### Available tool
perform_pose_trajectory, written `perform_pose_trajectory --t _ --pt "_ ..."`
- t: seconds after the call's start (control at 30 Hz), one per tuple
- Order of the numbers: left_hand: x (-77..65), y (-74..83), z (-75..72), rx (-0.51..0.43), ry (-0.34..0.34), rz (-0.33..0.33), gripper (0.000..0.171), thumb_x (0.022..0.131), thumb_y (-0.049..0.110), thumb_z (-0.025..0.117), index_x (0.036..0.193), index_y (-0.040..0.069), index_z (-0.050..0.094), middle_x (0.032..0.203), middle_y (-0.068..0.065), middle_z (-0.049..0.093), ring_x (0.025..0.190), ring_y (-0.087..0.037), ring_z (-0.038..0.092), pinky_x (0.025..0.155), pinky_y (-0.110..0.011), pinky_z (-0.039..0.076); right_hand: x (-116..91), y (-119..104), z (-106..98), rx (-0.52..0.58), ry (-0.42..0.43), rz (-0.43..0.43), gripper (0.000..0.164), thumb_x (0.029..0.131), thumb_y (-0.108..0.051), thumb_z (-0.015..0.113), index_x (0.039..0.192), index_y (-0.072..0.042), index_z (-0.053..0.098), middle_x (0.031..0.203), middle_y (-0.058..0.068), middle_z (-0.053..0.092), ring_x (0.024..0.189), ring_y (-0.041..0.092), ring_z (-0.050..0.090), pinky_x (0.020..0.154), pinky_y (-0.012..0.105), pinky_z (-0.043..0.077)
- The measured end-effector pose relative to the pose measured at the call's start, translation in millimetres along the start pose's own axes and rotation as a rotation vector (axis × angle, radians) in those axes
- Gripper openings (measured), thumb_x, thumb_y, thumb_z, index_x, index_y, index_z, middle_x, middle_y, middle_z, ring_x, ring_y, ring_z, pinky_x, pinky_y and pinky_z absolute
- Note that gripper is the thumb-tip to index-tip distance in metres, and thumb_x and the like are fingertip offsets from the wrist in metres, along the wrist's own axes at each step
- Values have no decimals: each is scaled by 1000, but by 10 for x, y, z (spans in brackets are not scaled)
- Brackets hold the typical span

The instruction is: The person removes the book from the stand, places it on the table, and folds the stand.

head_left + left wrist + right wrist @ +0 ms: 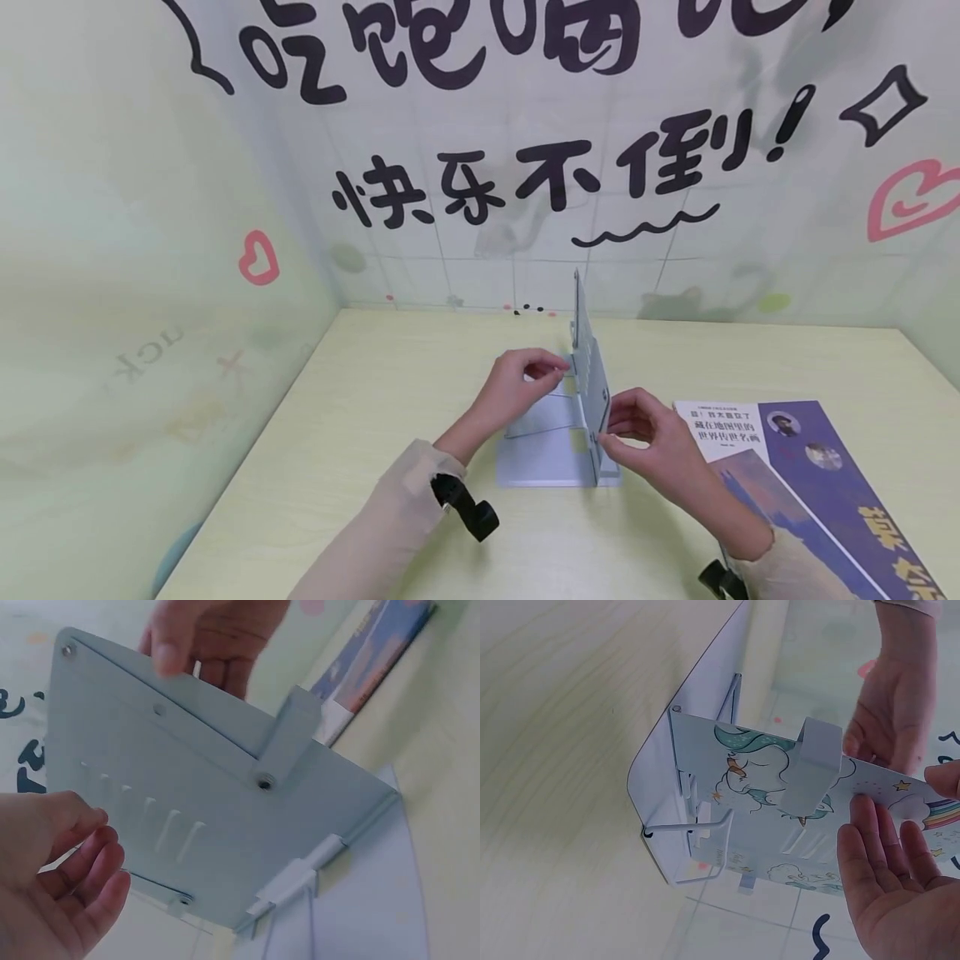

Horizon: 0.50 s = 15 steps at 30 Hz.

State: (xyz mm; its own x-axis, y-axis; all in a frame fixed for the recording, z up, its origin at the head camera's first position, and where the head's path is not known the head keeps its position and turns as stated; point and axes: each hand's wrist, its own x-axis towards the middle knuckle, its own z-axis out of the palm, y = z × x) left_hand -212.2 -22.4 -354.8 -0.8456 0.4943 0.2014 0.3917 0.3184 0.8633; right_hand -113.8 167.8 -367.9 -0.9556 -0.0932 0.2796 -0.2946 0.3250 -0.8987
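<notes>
A pale blue metal book stand (pixel 592 383) is on the table, its thin panel standing upright over a flat base (pixel 543 467). My right hand (pixel 656 450) grips the panel by its near edge; in the right wrist view its fingers (pixel 891 847) lie along the face printed with unicorns and a rainbow. On the plain side, my left hand (pixel 525 379) hovers beside the panel, fingers loosely curled and nothing visible in them. The left wrist view shows that hand (pixel 71 877) near a row of slots. A page clip (pixel 292 735) juts from the panel edge, and a wire prop (pixel 724 840) extends by the base.
Two books or booklets overlap on the right of the table, a purple one (pixel 840 475) under a painted-cover one (pixel 787 508). Behind the table hangs a printed backdrop (pixel 465 275) with large dark lettering. Pale tabletop (pixel 375 392) stretches to the left.
</notes>
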Motion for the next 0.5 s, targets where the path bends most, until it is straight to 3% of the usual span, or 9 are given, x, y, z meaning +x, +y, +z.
perform_pose_trajectory --t 0.2,0.37,0.5 --pt "75 327 -94 -62 77 107 16 90 12 61 102 6 69 92 -6 67 75 -10 58 65 -24 50 -1 -11 8 -1 -2 2 27 78 2 69 101 3 55 89 11 61 80 12 61 75 21 52" --pt "110 527 -137 -50 40 138 17 90 12 61 104 7 68 92 -2 66 77 -10 58 68 -24 50 6 -23 26 -9 3 3 27 78 1 70 101 4 56 89 10 62 79 12 62 75 25 53" --pt "127 607 -155 -21 1 113 17 90 14 62 104 7 68 91 -1 65 79 -10 58 68 -23 49 16 -29 52 -28 4 15 27 77 1 70 101 2 57 89 9 62 80 13 62 76 29 54"
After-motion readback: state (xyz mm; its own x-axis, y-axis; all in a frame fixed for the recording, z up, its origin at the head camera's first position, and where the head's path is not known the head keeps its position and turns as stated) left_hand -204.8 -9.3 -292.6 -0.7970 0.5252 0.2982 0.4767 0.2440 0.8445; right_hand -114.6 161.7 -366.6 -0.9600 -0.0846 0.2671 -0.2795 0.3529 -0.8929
